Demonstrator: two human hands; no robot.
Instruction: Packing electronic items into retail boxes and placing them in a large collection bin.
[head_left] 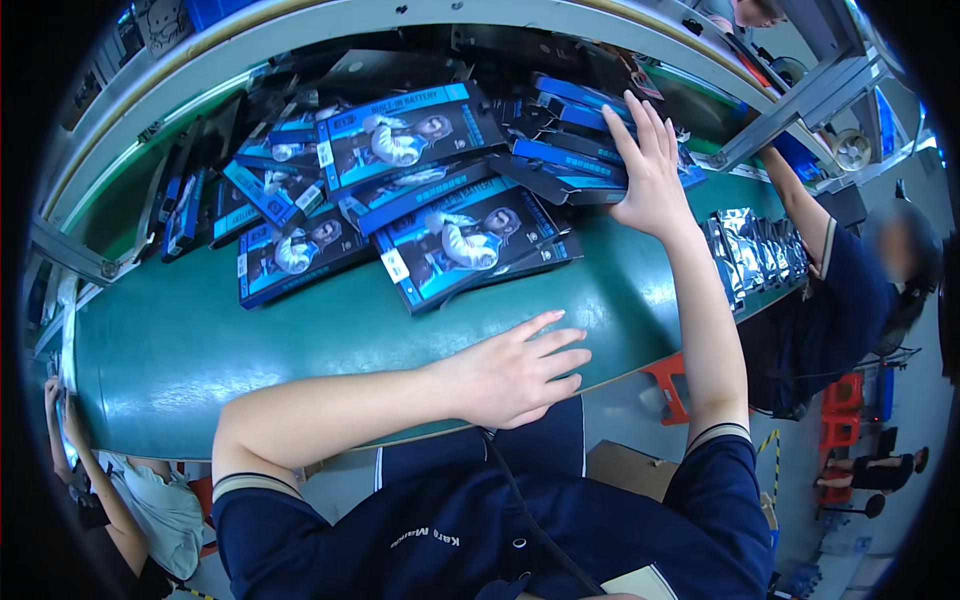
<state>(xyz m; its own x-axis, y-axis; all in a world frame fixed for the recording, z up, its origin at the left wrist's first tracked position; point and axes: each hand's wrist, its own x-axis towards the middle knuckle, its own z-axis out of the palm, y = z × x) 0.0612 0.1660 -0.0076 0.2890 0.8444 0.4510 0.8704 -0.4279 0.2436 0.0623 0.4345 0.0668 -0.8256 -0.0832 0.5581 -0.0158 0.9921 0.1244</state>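
Observation:
My left hand [522, 372] is over the near edge of the green table [330, 335], its fingers spread and holding nothing. Farther off to the right, my right hand [652, 180] stretches out with fingers apart beside a stack of flat black-and-blue boxes [570, 155]. Whether its thumb touches the lowest box of that stack I cannot tell. Left of it lies a loose heap of similar printed cartons. One carton [470, 240] rests at the front of the heap, another [300, 255] lies to its left, and a larger one [400, 135] lies tilted on top.
Silvery foil packets [755, 250] stand in a row at the table's right end, beside a co-worker [840, 280] whose arm reaches over the table. Another person [150, 500] is at the far left. A shelf rail [560, 22] crosses above the heap. An orange stool [668, 388] stands below.

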